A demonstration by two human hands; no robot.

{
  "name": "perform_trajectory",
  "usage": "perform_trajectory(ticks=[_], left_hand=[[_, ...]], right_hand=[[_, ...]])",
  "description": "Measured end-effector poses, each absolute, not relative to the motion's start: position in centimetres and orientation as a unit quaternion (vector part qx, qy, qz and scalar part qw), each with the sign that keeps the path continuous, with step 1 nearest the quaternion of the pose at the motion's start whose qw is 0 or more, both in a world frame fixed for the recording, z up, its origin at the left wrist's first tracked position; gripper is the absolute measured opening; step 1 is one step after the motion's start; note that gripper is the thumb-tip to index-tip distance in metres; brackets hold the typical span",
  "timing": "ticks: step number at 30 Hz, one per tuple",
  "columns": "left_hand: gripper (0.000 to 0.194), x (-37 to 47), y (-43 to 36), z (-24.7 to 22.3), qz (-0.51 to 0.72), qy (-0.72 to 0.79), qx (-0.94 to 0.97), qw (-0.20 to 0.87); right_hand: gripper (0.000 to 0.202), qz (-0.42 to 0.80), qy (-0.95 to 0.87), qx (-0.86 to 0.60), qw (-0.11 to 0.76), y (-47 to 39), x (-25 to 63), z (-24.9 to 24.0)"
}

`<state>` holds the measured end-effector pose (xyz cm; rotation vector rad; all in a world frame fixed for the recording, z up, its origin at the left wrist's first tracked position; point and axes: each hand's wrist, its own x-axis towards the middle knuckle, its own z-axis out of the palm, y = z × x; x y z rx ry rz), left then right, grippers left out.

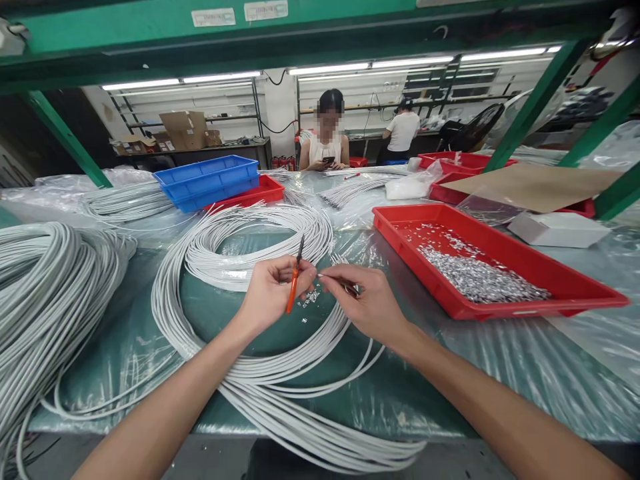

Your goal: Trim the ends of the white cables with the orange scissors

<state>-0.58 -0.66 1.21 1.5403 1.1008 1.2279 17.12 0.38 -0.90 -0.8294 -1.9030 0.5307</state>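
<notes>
My left grip (277, 287) is closed round an orange-handled tool (293, 290), its dark point standing up past my fingers. My right grip (367, 300) is closed too, thumb and forefinger pinched on a small pale tip (320, 275) that sits between my two hands; more of what I hold in the palm I cannot tell. Both hands meet over a ring of white cable (167, 300), with a second, flatter ring (215, 263) overlapping its far side. Inside the loop a few metal scraps (311, 298) lie on the green surface (540, 373), just below my fingertips.

To the right, a strip of plastic-covered surface runs between my right hand and the near wall of a red tray (583, 290), which holds a pile of metal pieces (480, 273); I have some room sideways there before meeting its rim. Beyond that tray stand a white box (557, 230) and a brown sheet (540, 183). On my left, a heap of cable (55, 287) reaches the front edge and hangs past it, so that side is tight. Loose strands (320, 420) also fan over the front edge, below my forearms. Ahead, blue trays (210, 180) stand past the rings, and a green beam (320, 60) crosses high above. A person (327, 143) sits beyond the far side, a phone (327, 160) in hand.
</notes>
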Motion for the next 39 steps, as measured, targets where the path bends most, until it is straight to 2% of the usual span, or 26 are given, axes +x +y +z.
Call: perform_trajectory(ticks=[3, 9, 17, 21, 34, 39], left_hand=[[0.027, -0.7, -0.6, 1.2, 0.484, 0.435, 0.617, 0.443], [0.024, -0.8, -0.2, 1.0, 0.474, 0.412, 0.609, 0.484], [0.024, -0.3, -0.1, 0.2, 0.482, 0.35, 0.531, 0.602], [0.023, -0.6, 0.1, 0.3, 0.457, 0.364, 0.555, 0.592], [0.006, -1.7, -0.1, 1.3, 0.321, 0.411, 0.697, 0.493], [0.008, -1.7, 0.1, 0.7, 0.308, 0.412, 0.706, 0.487]], right_hand=[[0.018, 0.23, -0.78, -0.34, 0.472, 0.4, 17.1, -0.7], [0.027, 0.41, -0.738, -0.302, 0.442, 1.2, 17.4, -0.5], [0.029, 0.494, -0.688, -0.26, 0.464, 1.6, 17.5, -0.7], [0.03, 0.466, -0.715, -0.27, 0.446, 2.0, 17.8, -0.9], [0.031, 0.379, -0.827, -0.316, 0.271, 2.2, 19.0, 0.0], [0.03, 0.351, -0.845, -0.324, 0.241, 2.0, 19.1, -0.2]])
